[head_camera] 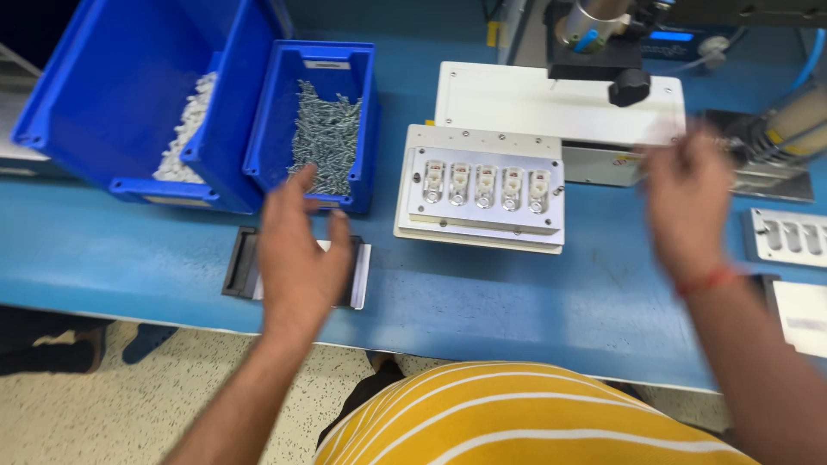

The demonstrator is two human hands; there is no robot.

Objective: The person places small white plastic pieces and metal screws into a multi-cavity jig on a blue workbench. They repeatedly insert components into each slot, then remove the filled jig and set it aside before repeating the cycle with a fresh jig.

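L hand (297, 250) hovers w/ fingers spread, empty, over a small dark tray (245, 267); blue bin of screws (323, 138) just at its 12 o'clock. R hand (689, 202) blurred, raised at 3 o'clock of the white fixture (481, 185); grip can't tell. Fixture's five sockets run 9-to-3, long axis across a blue bench (482, 293). Speckled floor at 6.

The small blue bin (320, 120), open and holding a pile of grey screws (325, 138), stands far left on the bench, beside a larger bin.
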